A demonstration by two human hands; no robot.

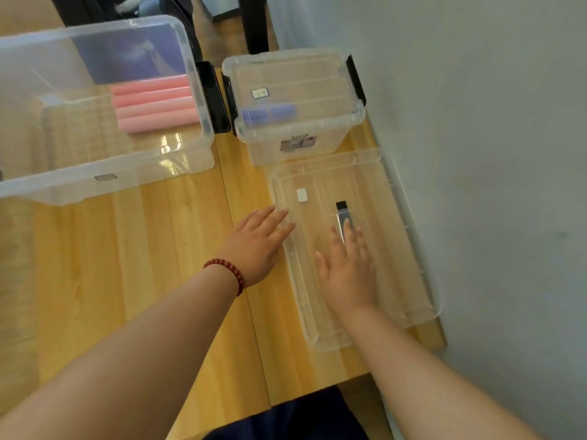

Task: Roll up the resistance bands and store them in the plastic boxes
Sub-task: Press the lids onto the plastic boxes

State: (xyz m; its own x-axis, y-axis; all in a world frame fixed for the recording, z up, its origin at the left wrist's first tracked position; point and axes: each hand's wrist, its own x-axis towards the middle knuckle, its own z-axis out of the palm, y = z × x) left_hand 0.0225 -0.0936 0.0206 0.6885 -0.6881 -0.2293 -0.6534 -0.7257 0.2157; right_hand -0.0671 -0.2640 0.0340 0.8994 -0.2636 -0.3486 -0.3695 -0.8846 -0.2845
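two hands reach forward in the head view, both flat with fingers straight and slightly spread, holding nothing. the left hand [259, 246], with a red bracelet [227, 274] at its wrist, has its fingertips at the near-left rim of a clear lid [413, 249] that lies on the table [143, 249]. the right hand [347, 268] is over the lid's middle, fingertips on or just above a dark latch [341, 211]; whether the palm touches the plastic cannot be told. beyond the left hand, well apart, the big box [104, 182] stands open with four pink rolls [154, 104] side by side and a purple sheet [127, 55] behind them. straight ahead of both hands, just past the lid's far end, the small box [295, 147] holds purple rolls [268, 115] and looks closed. a grey wall [492, 154] runs close along the right hand's outer side. no loose band shows, so the step in hand is probably lifting this lid to close the big box. to do it well, take opposite long edges, thumbs under the rim, lift level so the thin plastic does not flex or catch the wall, carry it across to the left, and line up the corners before pressing down.
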